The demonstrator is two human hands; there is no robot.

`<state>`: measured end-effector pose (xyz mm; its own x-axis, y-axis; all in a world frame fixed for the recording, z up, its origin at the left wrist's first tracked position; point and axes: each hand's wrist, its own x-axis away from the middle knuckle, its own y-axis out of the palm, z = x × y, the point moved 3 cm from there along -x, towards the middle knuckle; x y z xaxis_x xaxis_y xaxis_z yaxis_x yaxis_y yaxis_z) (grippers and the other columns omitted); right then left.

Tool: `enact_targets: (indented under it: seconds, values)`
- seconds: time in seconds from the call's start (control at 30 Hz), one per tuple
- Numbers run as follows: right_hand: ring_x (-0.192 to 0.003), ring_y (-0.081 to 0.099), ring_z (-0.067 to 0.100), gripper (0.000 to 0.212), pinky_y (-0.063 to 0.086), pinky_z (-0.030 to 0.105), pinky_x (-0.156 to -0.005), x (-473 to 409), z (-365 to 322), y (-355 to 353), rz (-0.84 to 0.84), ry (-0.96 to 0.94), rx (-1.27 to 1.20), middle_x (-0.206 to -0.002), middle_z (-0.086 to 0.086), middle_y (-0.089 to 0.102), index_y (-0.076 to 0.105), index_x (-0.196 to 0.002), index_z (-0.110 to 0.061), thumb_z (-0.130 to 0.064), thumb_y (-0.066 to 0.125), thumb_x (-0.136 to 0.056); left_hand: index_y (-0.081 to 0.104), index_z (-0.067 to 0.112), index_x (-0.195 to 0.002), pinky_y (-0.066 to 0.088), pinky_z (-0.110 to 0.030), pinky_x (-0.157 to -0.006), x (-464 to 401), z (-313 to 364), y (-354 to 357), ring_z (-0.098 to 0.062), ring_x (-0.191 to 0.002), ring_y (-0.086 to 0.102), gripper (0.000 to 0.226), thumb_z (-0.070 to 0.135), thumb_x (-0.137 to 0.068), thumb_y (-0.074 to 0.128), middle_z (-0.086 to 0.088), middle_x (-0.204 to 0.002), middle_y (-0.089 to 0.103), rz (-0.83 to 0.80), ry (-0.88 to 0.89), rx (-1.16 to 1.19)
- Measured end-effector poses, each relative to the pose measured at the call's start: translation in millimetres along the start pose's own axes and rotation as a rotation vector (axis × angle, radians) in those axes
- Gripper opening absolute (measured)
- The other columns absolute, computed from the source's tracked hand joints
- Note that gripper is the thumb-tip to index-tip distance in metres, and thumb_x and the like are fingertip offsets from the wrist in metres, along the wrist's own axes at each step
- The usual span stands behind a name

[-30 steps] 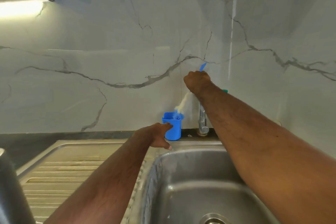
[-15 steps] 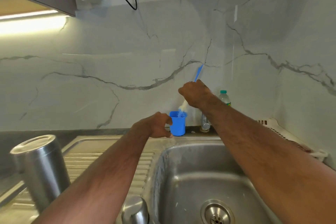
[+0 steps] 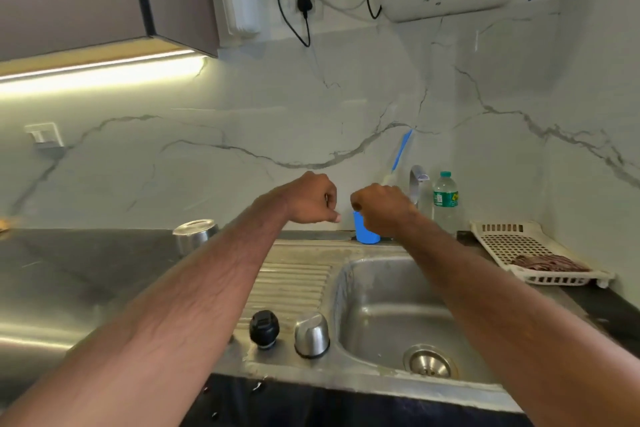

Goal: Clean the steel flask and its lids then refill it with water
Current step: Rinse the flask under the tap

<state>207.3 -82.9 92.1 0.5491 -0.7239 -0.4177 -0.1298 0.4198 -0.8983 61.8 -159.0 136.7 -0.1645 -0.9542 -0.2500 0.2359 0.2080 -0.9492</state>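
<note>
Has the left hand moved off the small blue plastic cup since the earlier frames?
Yes. The left hand gripped the small blue plastic cup before; now it hangs apart from it, up and to its left, fingers curled.

Blue cup (image 3: pixel 366 235) at centre; blue brush handle (image 3: pixel 401 149) above it. White marble wall (image 3: pixel 242 107) w/ grey veins. Black lid (image 3: pixel 264 328) & silver lid (image 3: pixel 311 333), lower centre. White perforated tray (image 3: pixel 540 279), right.
</note>
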Motion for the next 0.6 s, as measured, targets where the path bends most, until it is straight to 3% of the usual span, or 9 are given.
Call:
enact_targets:
  seconds: [0.17,0.33,0.47,0.6]
  values:
    - [-0.099,0.062,0.027,0.021,0.047,0.036,-0.085,18,-50,-1,0.014,-0.030,-0.207,-0.112,0.006,0.063,0.065,-0.113,-0.025,-0.020,0.059,-0.094,0.074,0.013,-0.090,0.054,-0.026,-0.074,50,-11,-33,-0.012,-0.081,0.066,0.018,0.028,-0.085,0.082,0.002,-0.086,0.070,0.140,0.002,0.004]
    - [-0.099,0.063,0.022,0.023,0.054,0.040,-0.088,21,-98,-1,-0.020,-0.082,-0.497,-0.104,-0.002,0.068,0.064,-0.113,-0.027,-0.027,0.065,-0.090,0.072,0.012,-0.088,0.049,-0.026,-0.069,100,-54,-62,-0.011,-0.073,0.060,0.020,0.027,-0.084,0.084,0.000,-0.080,0.067,0.316,-0.061,0.045]
    - [-0.103,0.061,0.018,0.052,0.053,0.036,-0.092,23,-139,-2,-0.077,-0.139,-0.721,-0.117,0.002,0.066,0.056,-0.128,-0.021,-0.036,0.079,-0.085,0.068,0.014,-0.093,0.048,-0.027,-0.068,133,-97,-67,-0.015,-0.077,0.061,0.012,0.023,-0.091,0.076,-0.004,-0.085,0.067,0.354,-0.172,0.055]
    - [-0.117,0.059,0.024,0.089,0.050,0.036,-0.096,27,-186,6,-0.126,-0.092,-0.942,-0.136,0.011,0.058,0.040,-0.143,-0.018,-0.046,0.088,-0.073,0.062,0.014,-0.094,0.043,-0.025,-0.065,162,-135,-61,-0.018,-0.079,0.059,0.013,0.012,-0.103,0.053,0.001,-0.085,0.063,0.445,-0.245,0.086]
